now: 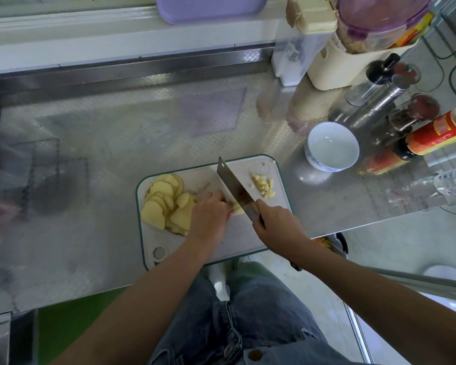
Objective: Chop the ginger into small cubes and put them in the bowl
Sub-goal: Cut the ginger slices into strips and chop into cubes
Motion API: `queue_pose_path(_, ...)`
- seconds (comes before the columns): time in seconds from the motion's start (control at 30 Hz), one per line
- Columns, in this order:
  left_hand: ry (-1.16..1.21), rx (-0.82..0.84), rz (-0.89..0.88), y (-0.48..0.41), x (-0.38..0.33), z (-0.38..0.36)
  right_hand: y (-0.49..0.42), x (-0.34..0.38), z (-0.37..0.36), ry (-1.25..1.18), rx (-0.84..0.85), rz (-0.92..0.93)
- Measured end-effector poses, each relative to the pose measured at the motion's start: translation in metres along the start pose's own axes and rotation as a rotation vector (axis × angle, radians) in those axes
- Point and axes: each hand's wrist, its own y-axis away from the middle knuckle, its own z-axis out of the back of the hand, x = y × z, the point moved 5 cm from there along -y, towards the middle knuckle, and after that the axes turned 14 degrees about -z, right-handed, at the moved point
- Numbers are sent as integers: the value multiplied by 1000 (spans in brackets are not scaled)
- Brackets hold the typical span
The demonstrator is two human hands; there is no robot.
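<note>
Your right hand [277,222] is clamped round the handle of the cleaver [234,188], whose blade rests edge-down on the cutting board [248,241] with its tip toward 11 o'clock. Your left hand [211,214], at 9 o'clock of the blade, has its fingers curled down onto the ginger strips [238,208] against the blade. The ginger slices [163,204] are piled at 9 o'clock on the board and the ginger cubes [263,185] at 1 o'clock, while the white bowl [332,146] stands on the steel counter [116,143] at 2 o'clock off the board, near a bottle [437,133] whose red-and-yellow label is too blurred to read.
</note>
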Motion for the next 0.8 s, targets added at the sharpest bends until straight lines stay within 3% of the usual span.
queue_pose_path(0.5, 8, -56, -14, 0, 0, 4, -7, 4, -13, -119, -52, -75)
queue_pose_path(0.7, -69, -66, -246, 1, -16, 5, -10, -10, 4, -203, -69, -80)
queue_pose_path(0.8, -117, -85, -248, -4, -19, 2, -7, -13, 7, -197, -74, -70)
